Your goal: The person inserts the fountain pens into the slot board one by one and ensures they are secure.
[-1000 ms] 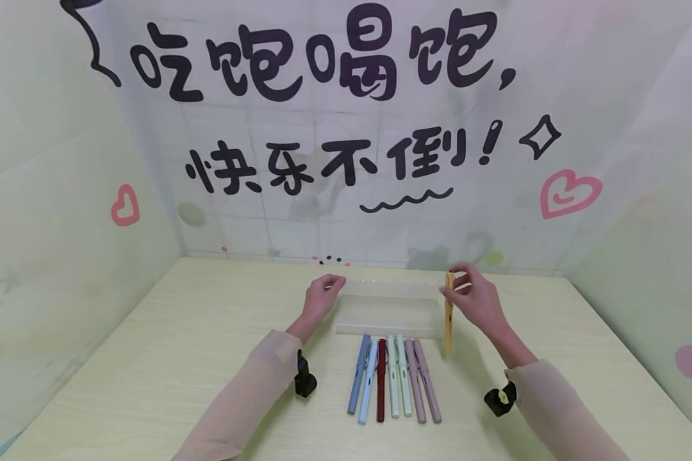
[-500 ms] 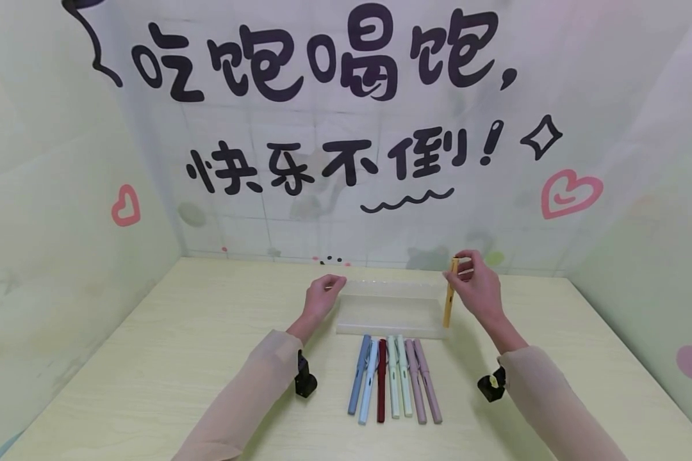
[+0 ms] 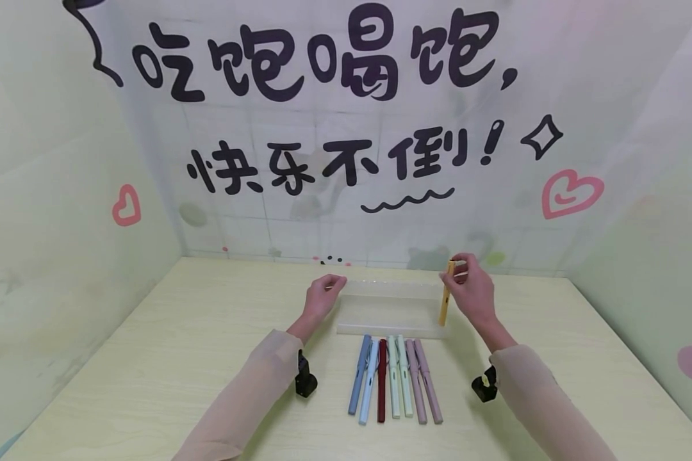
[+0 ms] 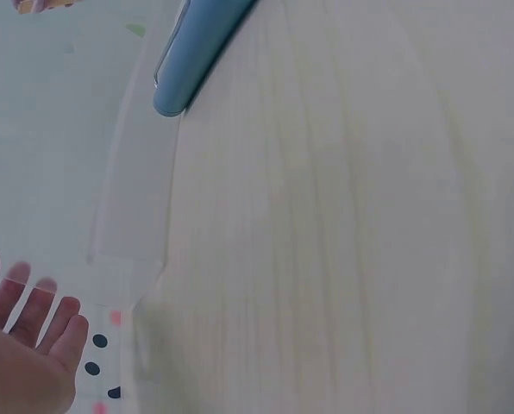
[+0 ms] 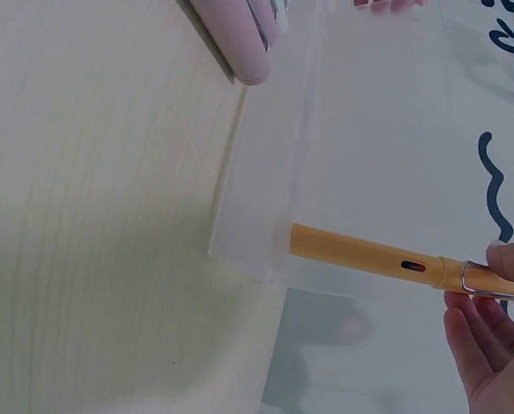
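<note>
A clear plastic box [image 3: 389,330] stands at the back of the table. The left hand [image 3: 321,293] pinches its upper left corner; in the left wrist view the left hand [image 4: 37,349] has its fingertips at the box's end. Near the box's right end, the right hand [image 3: 474,288] holds a yellow-orange fountain pen [image 3: 445,301] by its cap, tilted slightly from upright. In the right wrist view, thumb and fingers grip the fountain pen [image 5: 360,253] around its metal clip. The barrel's lower end meets the box's front wall [image 5: 261,190] in that view.
In front of the box several more pens lie side by side: blue [image 3: 359,378], light blue [image 3: 369,384], dark red [image 3: 382,384], pale green [image 3: 393,381] and mauve [image 3: 427,384]. A printed cloth wall [image 3: 300,230] rises behind the table [image 3: 167,358].
The right hand lifts the yellow-orange fountain pen from in front of the box's right end, then brings it slightly left over that end. The left hand stays at the corner.
</note>
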The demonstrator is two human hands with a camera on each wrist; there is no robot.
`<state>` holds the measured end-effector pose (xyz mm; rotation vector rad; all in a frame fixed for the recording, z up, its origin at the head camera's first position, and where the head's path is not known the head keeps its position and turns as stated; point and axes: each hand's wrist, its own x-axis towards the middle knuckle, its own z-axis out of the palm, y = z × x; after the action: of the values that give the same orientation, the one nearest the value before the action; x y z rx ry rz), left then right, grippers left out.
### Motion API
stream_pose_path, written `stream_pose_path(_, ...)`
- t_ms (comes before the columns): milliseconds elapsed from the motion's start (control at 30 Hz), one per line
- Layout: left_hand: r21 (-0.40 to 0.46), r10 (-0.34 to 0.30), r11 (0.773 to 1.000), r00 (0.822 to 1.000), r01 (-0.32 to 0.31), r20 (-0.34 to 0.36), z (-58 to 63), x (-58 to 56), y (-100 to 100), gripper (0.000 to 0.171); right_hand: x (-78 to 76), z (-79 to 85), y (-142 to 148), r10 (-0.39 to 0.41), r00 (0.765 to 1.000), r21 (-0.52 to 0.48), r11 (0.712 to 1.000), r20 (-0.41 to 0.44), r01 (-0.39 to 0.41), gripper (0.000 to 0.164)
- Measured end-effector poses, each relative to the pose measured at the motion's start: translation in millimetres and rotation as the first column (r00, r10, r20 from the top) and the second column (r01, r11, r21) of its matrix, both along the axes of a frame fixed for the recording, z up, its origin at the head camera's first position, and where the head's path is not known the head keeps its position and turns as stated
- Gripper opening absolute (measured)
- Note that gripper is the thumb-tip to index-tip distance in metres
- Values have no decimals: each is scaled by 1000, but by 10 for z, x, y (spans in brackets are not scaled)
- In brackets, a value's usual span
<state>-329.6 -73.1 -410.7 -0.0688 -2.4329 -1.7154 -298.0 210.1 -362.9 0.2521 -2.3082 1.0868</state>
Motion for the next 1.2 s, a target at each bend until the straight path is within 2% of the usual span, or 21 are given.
stream_pose_path(367,-6,5,1000,1000,-5,-29,-3,0,-1,29,-3,-36,-22,19,997,42,999,76,-22,30)
stream_pose_path(1200,-27,-15,1000,998,14,-53,-23,15,-12,29,-86,-81,-33,-26,995,139,990,97,12,30)
